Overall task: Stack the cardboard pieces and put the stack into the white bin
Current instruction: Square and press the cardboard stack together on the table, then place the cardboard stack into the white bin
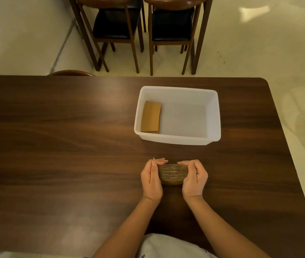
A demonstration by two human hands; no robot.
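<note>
A stack of brown cardboard pieces stands on the dark wooden table, its corrugated edges facing me. My left hand presses its left side and my right hand presses its right side, fingers curled over the top. The white bin sits on the table a short way beyond the hands. Inside it, against the left wall, lies another brown cardboard stack.
Two wooden chairs with black seats stand on the pale floor beyond the table's far edge. A chair back shows at the far left edge of the table. The table's right edge runs diagonally at the right.
</note>
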